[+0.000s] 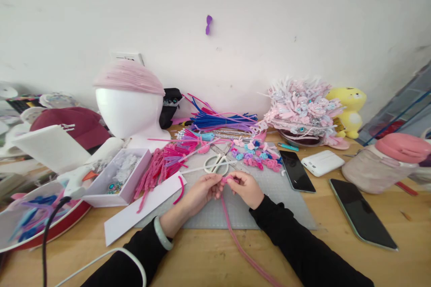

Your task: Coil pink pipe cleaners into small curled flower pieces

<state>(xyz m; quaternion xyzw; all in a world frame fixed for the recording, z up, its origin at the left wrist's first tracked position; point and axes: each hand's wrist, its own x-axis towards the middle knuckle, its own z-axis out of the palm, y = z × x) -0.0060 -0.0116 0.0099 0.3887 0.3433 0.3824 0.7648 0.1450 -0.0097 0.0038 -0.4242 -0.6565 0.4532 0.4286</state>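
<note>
- Basically, close two-hand work on a fuzzy pink strand point(230, 226). Its end is up between the fingertips, over the cutting mat point(286, 206), just on the near side of the scissors point(220, 158).
- Left hand point(204, 193): thumb and fingers pinched on the pink end. Right hand point(247, 189): pinching it too, fingertips just beside the left's. Loop, knot or twist inside the pinch? Too small to tell.
- Rest of strand drops from the pinch, crosses the mat, runs over the wooden table point(195, 251) between the forearms and out at the bottom of view.
- To do it well, my call: left anchors, right bends or winds, small turns only. Pinch tight at the crossing or the shape may spring open.
- Fuzz probably flattens under hard pressure; use finger pads, not nails.
- Tail looks long. Best left slack and untwisted, clear of the black sleeves point(289, 233); a snag would likely pull the shape crooked.
- White cable point(139, 262) shows across the left sleeve, contact unclear. Could catch on a wide elbow swing, so work from wrists and fingers.
- Small flower-like pieces point(249, 161) lie near, beyond the right hand: handy for judging size and tightness, I'd say.
</note>
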